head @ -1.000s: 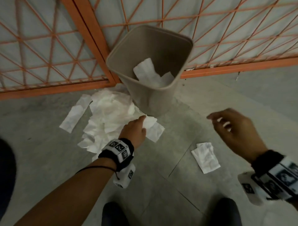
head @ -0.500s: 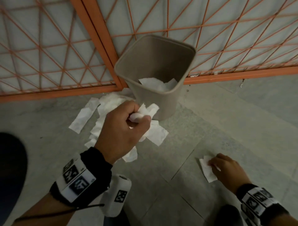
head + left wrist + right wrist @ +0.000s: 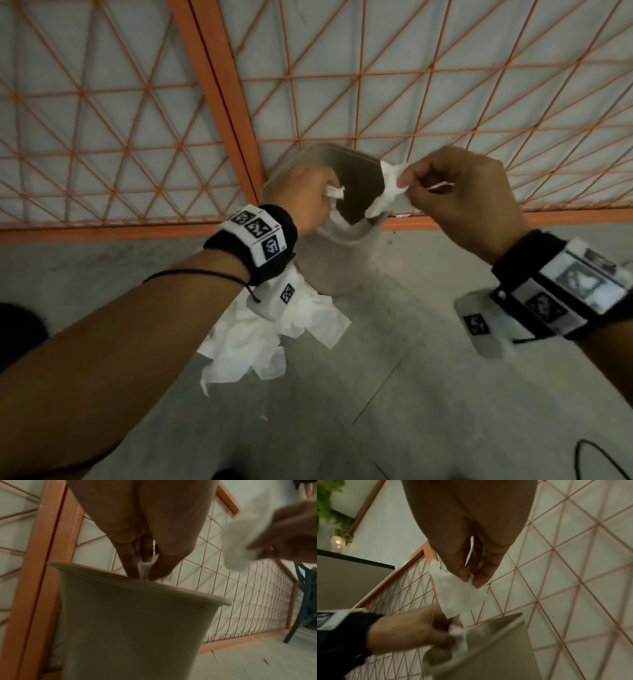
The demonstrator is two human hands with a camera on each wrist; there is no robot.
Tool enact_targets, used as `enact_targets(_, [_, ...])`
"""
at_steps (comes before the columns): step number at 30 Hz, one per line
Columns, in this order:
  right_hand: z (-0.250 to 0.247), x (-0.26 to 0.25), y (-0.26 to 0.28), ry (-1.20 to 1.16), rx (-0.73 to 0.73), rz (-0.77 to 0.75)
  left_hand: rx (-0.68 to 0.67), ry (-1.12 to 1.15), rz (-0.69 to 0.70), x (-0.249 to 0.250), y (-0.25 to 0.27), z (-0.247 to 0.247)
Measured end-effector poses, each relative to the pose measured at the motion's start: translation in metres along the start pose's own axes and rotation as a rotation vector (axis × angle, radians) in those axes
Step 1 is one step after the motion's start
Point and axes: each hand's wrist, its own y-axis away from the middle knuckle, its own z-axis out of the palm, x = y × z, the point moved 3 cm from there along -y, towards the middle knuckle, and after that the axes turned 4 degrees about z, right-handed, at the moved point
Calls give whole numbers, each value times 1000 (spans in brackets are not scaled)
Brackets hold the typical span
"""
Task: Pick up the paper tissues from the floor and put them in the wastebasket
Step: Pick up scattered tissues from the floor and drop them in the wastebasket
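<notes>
A beige wastebasket (image 3: 337,260) stands on the floor against an orange lattice fence. My left hand (image 3: 305,197) hovers over its left rim and pinches a crumpled white tissue (image 3: 335,192), seen between thumb and fingers as a tissue (image 3: 145,568) in the left wrist view. My right hand (image 3: 459,192) is above the right rim and pinches a hanging white tissue (image 3: 387,192); the same tissue (image 3: 457,595) dangles over the wastebasket (image 3: 488,649) in the right wrist view. A heap of white tissues (image 3: 263,332) lies on the floor left of the basket.
The orange lattice fence (image 3: 219,102) runs close behind the basket, with its bottom rail at floor level. A dark chair leg (image 3: 291,631) stands far right in the left wrist view. A thin black cable (image 3: 592,459) lies on the grey floor at the lower right.
Both hands have risen from the floor to above the wastebasket. The right hand has taken the tissue that lay by itself on the right; the left still holds its crumpled one.
</notes>
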Motion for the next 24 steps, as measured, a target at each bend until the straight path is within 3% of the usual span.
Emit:
enact_targets(3, [7,-16,-37,111,-17,-41,-161,-39,5,-5,12,4])
enact_targets(5, [21,-21,-53,167,-51,-62,-77,20,7,-10,30,-10])
enact_targets(7, [40,-20,-63,241,-113,-71,108,109,3,-22,52,-27])
enact_targets(10, [68,-8,-67,432,-385,2,222,228,-70,-53,89,-35])
enact_targets(12, [81,-7,-63,493,-477,31,174,233,-176,-78,113,-27])
enact_targets(16, [86,-30,-33,317,-274,-149,-22,172,-356,-128,148,15])
enact_targets(20, [82,-45,30,122,-221,-314,-256,68,-415,-145,151,69])
enact_targets(24, [117,-17,107,3,-401,-210,-371,-70,-400,-150,144,106])
